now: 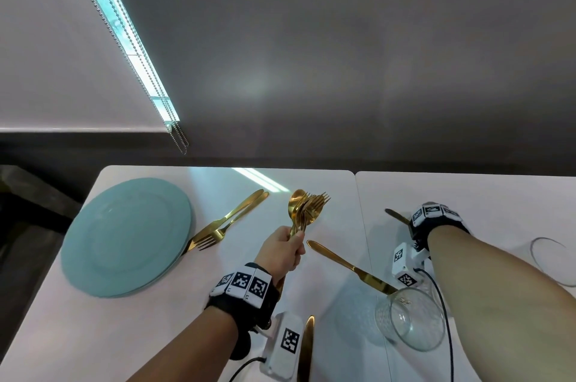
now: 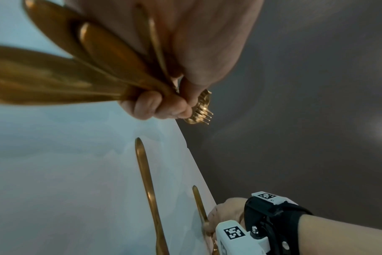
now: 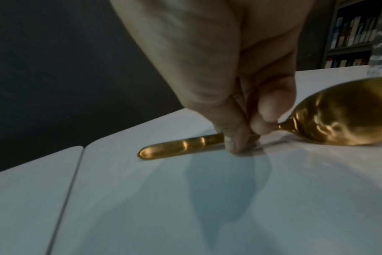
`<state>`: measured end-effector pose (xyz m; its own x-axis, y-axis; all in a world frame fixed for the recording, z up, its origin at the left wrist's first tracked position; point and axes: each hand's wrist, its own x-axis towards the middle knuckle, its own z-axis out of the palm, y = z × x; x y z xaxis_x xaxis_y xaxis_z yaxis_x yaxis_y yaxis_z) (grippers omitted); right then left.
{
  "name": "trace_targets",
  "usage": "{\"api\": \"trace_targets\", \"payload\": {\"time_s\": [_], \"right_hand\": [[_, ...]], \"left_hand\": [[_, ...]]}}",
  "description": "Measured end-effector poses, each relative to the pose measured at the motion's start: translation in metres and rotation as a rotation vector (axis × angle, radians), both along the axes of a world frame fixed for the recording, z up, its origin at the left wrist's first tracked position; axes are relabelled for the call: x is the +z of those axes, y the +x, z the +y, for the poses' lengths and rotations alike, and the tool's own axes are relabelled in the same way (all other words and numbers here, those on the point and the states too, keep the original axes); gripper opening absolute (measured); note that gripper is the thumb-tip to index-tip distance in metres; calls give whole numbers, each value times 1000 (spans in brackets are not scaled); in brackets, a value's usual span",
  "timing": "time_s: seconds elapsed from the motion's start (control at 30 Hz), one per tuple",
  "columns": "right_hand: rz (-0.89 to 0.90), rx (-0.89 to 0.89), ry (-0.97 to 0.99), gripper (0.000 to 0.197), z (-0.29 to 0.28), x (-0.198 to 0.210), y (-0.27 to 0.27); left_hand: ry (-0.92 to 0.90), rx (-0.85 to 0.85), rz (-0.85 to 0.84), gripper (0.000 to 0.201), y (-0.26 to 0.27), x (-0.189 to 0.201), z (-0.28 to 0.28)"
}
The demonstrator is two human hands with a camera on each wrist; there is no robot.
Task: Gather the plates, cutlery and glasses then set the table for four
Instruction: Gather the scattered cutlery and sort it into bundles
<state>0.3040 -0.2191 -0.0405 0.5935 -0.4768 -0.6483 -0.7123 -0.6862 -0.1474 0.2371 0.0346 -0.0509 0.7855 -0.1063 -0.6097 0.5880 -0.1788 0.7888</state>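
Observation:
My left hand grips a bundle of gold spoons and forks by the handles, held above the white table. My right hand pinches the handle of a gold spoon that lies on the table at the far right edge; in the head view its wristband hides the fingers. Between the hands a gold knife lies flat. Stacked teal plates sit at the left, with a gold fork and knife beside them. A clear glass stands in front of my right forearm.
Another gold knife lies near the front edge by my left wrist. A second glass rim shows at the far right. A seam splits the table into two tops. A dark wall runs behind; a bookshelf stands beyond.

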Motion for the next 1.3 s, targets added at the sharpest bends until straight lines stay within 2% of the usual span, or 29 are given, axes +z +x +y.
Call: {"api": "trace_targets", "payload": {"time_s": [0.03,0.1,0.23,0.37,0.47,0.57,0.73,0.83,0.93,1.17,1.3], "right_hand": [[11,-63,-22,11,4,9,2],[50,123,-178,20,-1,15,0],[-133,446,-370,20,19,41,25],[-282,649,-264,13,54,86,30],[-319,754,-203,25,82,114,12],[-232,953,-235,19,115,132,-23],[-33,1295,-315,21,157,120,-72],[-15,1371,-304,21,174,107,-91],[-16,1374,-300,18,182,100,-104],[11,1365,-270,15,192,98,-119],[27,1394,-266,21,193,98,-125]], "left_hand": [[14,-5,-9,19,-1,1,0],[49,-9,-35,18,-3,3,0],[89,21,-74,20,-6,6,0],[96,61,-88,22,-12,10,3],[69,88,-86,22,-18,15,5],[-3,123,-68,21,-26,19,9],[-135,132,-30,23,-43,32,14],[-193,89,19,18,-57,39,14],[-167,35,26,11,-71,41,14],[-153,50,33,20,-92,38,19],[-144,-30,42,19,-97,38,17]]}}
